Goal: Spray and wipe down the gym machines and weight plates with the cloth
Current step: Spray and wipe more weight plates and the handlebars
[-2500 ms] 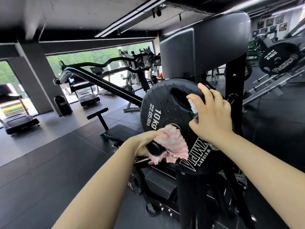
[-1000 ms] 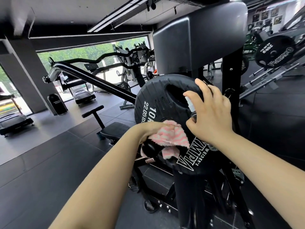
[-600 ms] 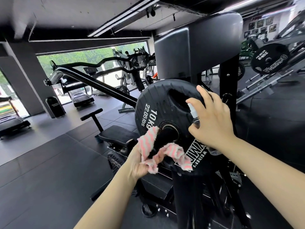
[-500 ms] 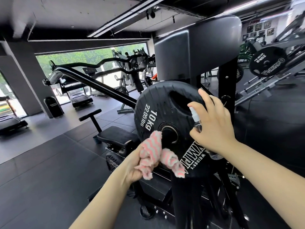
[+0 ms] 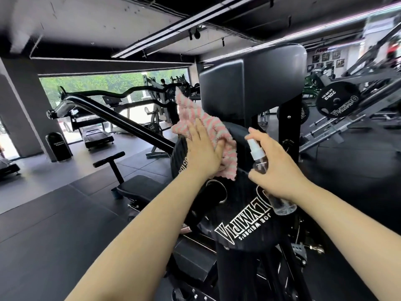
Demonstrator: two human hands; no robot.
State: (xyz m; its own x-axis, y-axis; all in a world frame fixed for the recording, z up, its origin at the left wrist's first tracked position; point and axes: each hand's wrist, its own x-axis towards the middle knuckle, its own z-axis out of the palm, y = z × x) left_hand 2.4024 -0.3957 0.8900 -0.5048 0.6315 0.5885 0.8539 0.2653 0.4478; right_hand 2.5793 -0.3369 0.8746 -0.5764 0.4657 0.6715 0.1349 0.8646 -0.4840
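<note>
A black 10 kg weight plate (image 5: 245, 216) with white lettering hangs on the machine in front of me. My left hand (image 5: 202, 152) presses a pink-and-white striped cloth (image 5: 201, 120) flat against the plate's upper part, fingers straight. One corner of the cloth sticks up above the plate. My right hand (image 5: 275, 168) grips a small clear spray bottle (image 5: 260, 158) with a white nozzle, held just right of the cloth and close to the plate. Behind the plate rises the machine's large black pad (image 5: 249, 88).
A black seat and roller post (image 5: 112, 161) stand at the left of the machine. A long black lever arm (image 5: 121, 120) slopes down toward it. A 20 kg plate (image 5: 337, 102) hangs on another machine at the right. Treadmills and a bin (image 5: 58, 146) stand by the windows.
My left hand rose from the plate's hub and lower edge to its top and now presses the cloth flat there. My right hand with the bottle stayed beside the plate.
</note>
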